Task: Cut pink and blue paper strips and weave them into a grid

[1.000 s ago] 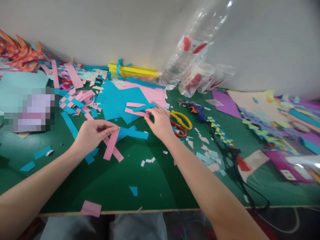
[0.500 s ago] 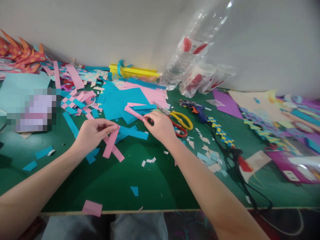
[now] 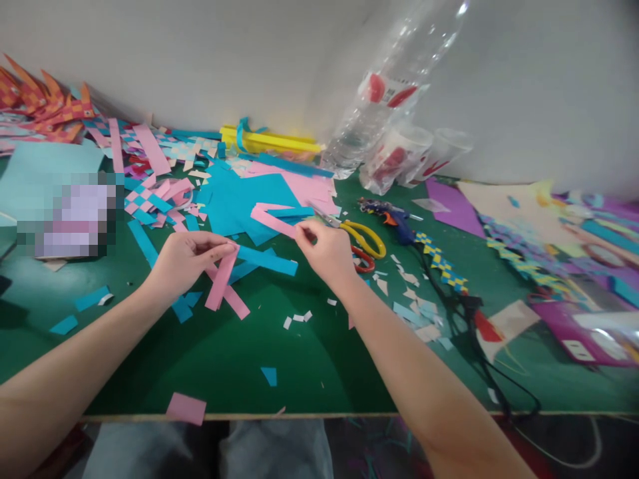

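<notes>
My left hand (image 3: 187, 261) is closed in a pinch, thumb and fingertips pressed on the top end of a pink paper strip (image 3: 222, 283) that hangs at a slant. Another pink strip (image 3: 237, 304) crosses behind it. A blue strip (image 3: 269, 261) runs rightward from beside these fingertips; whether it is pinched too I cannot tell. Farther right, my right hand (image 3: 325, 249) is closed with its fingertips at the near end of a long pink paper strip (image 3: 274, 221), above the blue sheets. Scissors (image 3: 364, 239) with yellow and red handles lie just beyond that hand.
A glue gun (image 3: 394, 218) with its dark cord lies to the right. Behind stand a tilted plastic bottle (image 3: 389, 93) and bagged cups (image 3: 397, 156). Blue sheets (image 3: 234, 199), paper scraps and a blurred-out phone-like object (image 3: 77, 219) cover the left and back of the green table (image 3: 214, 372).
My right hand has shifted slightly to the right, and more of the pink strip at its fingertips shows. My left hand keeps its pinch almost in place.
</notes>
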{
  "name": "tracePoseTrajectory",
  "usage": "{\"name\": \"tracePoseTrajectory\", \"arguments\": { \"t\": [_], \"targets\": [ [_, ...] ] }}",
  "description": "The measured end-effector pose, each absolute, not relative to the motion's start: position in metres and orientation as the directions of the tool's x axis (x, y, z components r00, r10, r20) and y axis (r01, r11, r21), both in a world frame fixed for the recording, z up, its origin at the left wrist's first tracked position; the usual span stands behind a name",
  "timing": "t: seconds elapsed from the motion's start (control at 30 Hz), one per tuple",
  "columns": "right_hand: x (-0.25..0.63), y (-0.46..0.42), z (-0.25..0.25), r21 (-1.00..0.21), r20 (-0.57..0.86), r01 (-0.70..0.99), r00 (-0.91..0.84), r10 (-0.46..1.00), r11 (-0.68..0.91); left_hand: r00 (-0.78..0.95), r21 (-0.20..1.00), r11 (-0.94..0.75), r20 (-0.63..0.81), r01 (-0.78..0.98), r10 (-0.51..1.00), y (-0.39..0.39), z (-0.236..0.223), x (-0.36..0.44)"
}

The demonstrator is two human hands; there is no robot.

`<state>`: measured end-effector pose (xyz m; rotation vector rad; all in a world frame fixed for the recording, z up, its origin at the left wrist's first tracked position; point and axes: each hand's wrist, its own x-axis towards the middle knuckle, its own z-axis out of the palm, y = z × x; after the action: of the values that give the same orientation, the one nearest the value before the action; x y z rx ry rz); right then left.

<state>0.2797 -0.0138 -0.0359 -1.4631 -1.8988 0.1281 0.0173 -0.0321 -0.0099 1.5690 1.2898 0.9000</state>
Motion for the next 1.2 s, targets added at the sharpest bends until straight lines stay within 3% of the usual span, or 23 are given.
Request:
{"name": "tracePoseTrajectory", "arguments": {
  "t": [0.17, 0.3, 0.63, 0.87, 1.2],
  "targets": [
    [0.275, -0.015, -0.031, -0.825, 0.351, 0.482, 0.025, 0.936, 0.296, 0.174, 0.962, -0.037, -0.01, 0.27, 0.985, -0.029, -0.009, 0.016],
    [0.271, -0.011, -0.035, -0.976, 0.159, 0.163, 0.06, 0.986, 0.147, 0.174, 0.977, 0.004, -0.042, 0.213, 0.984, -0.028, -0.01, 0.016],
    [0.263, -0.015, -0.033, -0.996, -0.036, -0.088, 0.093, 0.995, -0.028, 0.182, 0.995, 0.1, -0.101, 0.011, 0.978, -0.024, -0.014, 0.015],
    [0.262, -0.016, -0.031, -0.962, -0.112, -0.248, -0.032, 0.993, -0.117, 0.184, 0.992, 0.124, -0.122, -0.002, 0.975, -0.025, -0.012, 0.016],
    [0.261, -0.017, -0.031, -0.982, -0.057, -0.176, -0.047, 0.997, -0.064, 0.182, 0.992, 0.122, -0.124, 0.023, 0.975, -0.025, -0.012, 0.015]
  ]
}}
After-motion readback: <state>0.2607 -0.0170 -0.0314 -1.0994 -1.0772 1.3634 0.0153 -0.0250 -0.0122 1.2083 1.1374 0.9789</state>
